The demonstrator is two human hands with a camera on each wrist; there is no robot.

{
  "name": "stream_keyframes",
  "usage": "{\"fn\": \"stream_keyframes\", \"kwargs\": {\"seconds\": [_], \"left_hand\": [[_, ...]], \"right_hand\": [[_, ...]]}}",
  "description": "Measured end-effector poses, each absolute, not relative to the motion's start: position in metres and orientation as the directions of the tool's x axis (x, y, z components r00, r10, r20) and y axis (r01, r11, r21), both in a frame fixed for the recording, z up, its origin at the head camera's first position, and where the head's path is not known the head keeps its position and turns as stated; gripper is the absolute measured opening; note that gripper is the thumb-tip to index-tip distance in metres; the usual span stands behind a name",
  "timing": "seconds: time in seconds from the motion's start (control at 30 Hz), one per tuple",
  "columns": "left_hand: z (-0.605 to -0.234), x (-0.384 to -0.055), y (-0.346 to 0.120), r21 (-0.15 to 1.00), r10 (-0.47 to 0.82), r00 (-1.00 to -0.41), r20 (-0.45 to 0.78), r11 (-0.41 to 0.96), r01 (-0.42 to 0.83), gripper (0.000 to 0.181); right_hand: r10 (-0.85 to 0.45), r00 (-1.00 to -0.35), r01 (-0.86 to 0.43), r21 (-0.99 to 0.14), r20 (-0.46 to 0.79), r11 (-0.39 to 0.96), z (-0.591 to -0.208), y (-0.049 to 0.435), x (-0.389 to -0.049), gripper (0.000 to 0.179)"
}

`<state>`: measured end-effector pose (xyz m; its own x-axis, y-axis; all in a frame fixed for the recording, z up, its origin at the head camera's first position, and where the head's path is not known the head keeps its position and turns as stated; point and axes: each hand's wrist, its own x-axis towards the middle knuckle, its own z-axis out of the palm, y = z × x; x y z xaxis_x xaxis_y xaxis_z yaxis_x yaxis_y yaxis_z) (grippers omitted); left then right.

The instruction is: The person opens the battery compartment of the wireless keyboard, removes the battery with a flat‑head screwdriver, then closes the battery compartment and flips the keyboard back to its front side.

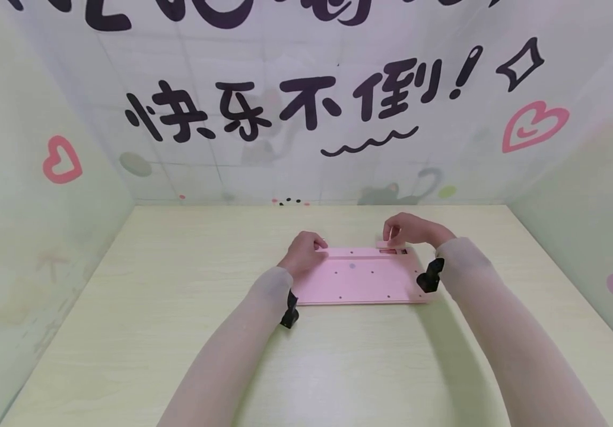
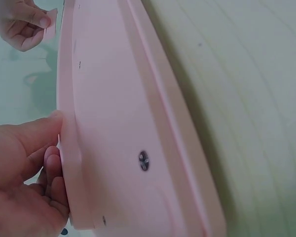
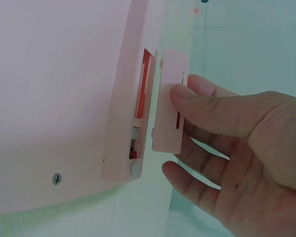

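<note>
A flat pink keyboard (image 1: 359,284) lies underside up on the table, small screws dotting its back. My left hand (image 1: 302,252) grips its far left edge, thumb on the raised strip and fingers curled behind it. At the far right end, my right hand (image 1: 412,229) pinches a thin pink battery cover (image 3: 166,118) between thumb and fingers. That cover is apart from the keyboard, right beside the uncovered battery compartment (image 3: 144,94). Inside the compartment show a red-orange strip and metal contacts. A round pale foot (image 3: 135,169) sits near the compartment's end.
The pale wood-grain table (image 1: 178,332) extends around the keyboard. A printed white backdrop (image 1: 285,172) rises behind its far edge, with side walls left and right. Black wrist cameras (image 1: 431,276) are strapped at both sleeves, the right one hanging over the keyboard's right side.
</note>
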<state>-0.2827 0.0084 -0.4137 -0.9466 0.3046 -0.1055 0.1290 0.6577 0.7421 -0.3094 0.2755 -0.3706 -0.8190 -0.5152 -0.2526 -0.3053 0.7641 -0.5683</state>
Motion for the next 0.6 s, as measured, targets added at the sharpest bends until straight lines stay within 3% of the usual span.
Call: {"fn": "stream_keyframes", "kwargs": {"seconds": [0.6], "left_hand": [[-0.4129,-0.2834,0.0075,0.747,0.300,-0.946,-0.120,0.655,0.113,0.015]], "right_hand": [[-0.525,-0.807,-0.277,-0.612,-0.269,0.740,-0.3766,0.2825,-0.3045,0.006]]}}
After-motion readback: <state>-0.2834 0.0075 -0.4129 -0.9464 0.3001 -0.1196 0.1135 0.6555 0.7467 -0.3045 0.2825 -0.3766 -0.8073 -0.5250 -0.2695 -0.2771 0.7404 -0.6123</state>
